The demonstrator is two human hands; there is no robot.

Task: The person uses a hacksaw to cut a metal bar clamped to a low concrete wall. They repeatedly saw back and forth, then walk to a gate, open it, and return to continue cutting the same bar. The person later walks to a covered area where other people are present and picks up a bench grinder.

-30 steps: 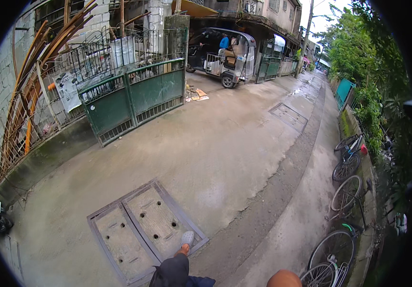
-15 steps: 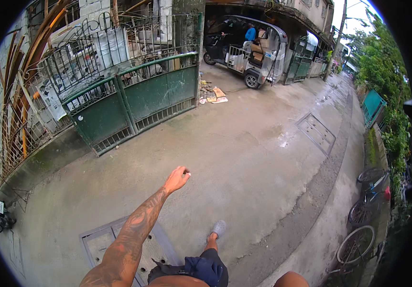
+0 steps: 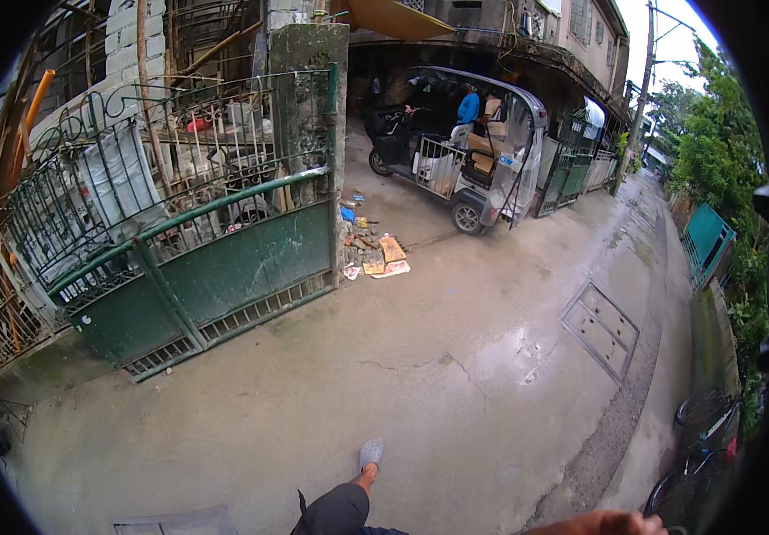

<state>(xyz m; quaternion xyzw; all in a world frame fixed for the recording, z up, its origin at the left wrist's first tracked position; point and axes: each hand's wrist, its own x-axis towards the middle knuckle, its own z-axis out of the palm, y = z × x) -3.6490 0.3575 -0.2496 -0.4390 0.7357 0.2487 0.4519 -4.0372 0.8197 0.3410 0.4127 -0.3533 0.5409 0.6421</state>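
Note:
My right hand [image 3: 621,524] shows only as a sliver at the lower edge, right of centre. The frame cuts off most of its fingers, so what they hold, if anything, is hidden. No object touches the visible part. My left hand is out of the picture. Below the middle, one foot in a grey clog [image 3: 371,452] is on the wet concrete lane [image 3: 438,401], under a dark short-clad leg [image 3: 340,511].
A green metal gate [image 3: 246,259] lines the left, with rubble and flattened cardboard [image 3: 392,250] past its post. Farther on stands a three-wheeled vehicle [image 3: 465,169] with a person in blue [image 3: 467,107] by it. Bicycles [image 3: 701,437] lean right; a drain cover [image 3: 600,330] lies ahead.
My left arm has swung down out of view, and my right hand has come in at the lower edge. The gate and vehicle appear closer as I walk forward.

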